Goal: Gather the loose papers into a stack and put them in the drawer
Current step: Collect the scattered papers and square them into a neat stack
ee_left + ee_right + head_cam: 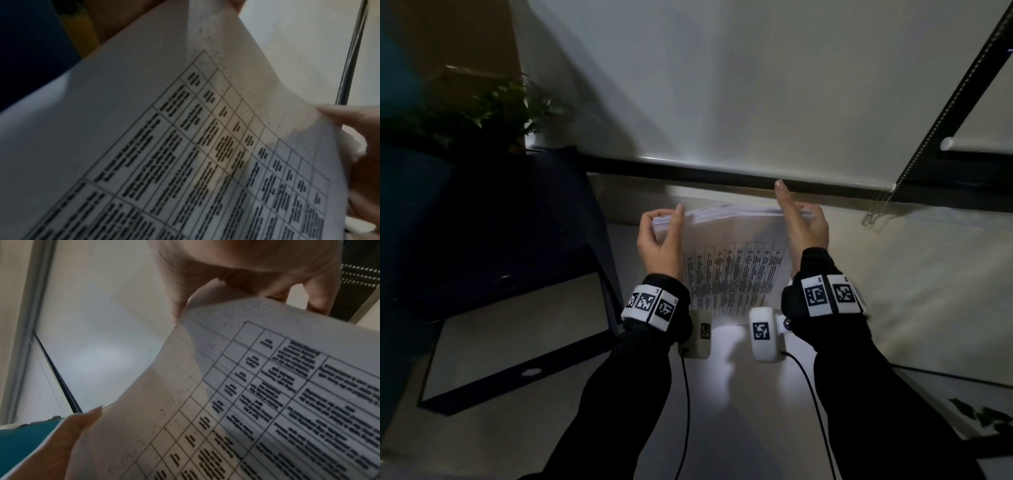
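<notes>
Behind the held papers (736, 270), a blind (756, 85) hangs beside a plant (482, 106).

Paper stack (736, 270): matt white sheets, printed black. Tabletop (893, 291) beneath the hands: smooth, pale, faintly glossy.

Dim room, white roller blind (722, 85), plant (482, 106)

A potted plant (482, 106) stands left; a bead chain (876, 212) hangs right.
</notes>
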The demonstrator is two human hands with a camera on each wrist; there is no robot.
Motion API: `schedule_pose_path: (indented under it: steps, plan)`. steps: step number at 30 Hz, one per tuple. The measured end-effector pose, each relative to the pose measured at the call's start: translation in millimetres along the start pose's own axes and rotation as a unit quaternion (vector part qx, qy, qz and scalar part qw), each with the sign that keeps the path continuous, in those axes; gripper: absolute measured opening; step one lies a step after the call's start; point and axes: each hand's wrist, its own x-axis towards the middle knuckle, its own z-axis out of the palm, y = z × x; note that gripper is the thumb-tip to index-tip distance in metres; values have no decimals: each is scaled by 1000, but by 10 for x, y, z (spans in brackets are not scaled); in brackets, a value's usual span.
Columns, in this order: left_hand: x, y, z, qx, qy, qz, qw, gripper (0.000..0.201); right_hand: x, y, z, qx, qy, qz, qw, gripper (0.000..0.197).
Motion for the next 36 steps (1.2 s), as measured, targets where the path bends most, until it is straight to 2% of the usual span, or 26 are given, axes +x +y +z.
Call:
schedule_pose_path:
  steps: [3, 5, 6, 8, 11, 13, 15, 19, 22, 25, 27, 29, 32, 33, 34, 36]
  plan:
    - [2, -23, -96, 22, -64, 3, 998, 34, -59, -19, -47, -25, -83, -48, 995, 59]
    - [24, -59, -144, 37, -82, 3, 996, 30, -81, 29, -122, -62, -108, -162, 979, 71]
    - [33, -75, -152, 34, -82, 3, 996, 28, -70, 49, -172, -95, -102, -236, 962, 77]
    - [43, -89, -148, 28, -80, 7, 996, 26, -34, 82, -268, -188, -83, -363, 909, 70]
    - [39, -82, -137, 15, -83, 4, 996, 26, -13, 94, -383, -271, -68, -427, 860, 48]
    - [34, -78, -132, 15, -90, -2, 996, 27, 9, 95, -438, -295, -61, -442, 845, 37]
    - [33, -71, -138, 26, -104, -8, 994, 29, 29, 99, -473, -302, -64, -448, 839, 36]
    - [30, -109, -163, 31, -122, -46, 991, 46, 20, 113, -478, -304, -64, -447, 839, 43]
    - [27, -155, -165, 27, -123, -89, 988, 48, 24, 85, -457, -326, -67, -438, 835, 50]
    - [29, -169, -157, 28, -119, -103, 987, 38, 35, 5, -455, -339, -47, -424, 839, 38]
    - [38, -175, -156, 31, -120, -107, 986, 36, 54, -52, -447, -365, -42, -437, 821, 27]
    - [43, -178, -159, 41, -118, -107, 986, 38, 78, -98, -429, -374, -42, -456, 807, 21]
    - [59, -199, -163, 50, -115, -103, 987, 46, 74, -138, -417, -376, -11, -458, 805, 17]
    - [60, -204, -162, 51, -118, -104, 986, 47, 52, -130, -411, -387, 12, -450, 805, 23]
    - [62, -214, -166, 51, -119, -107, 986, 48, 15, -107, -399, -405, 36, -440, 800, 37]
    - [64, -222, -170, 42, -122, -117, 985, 47, -81, -48, -362, -458, 51, -428, 777, 64]
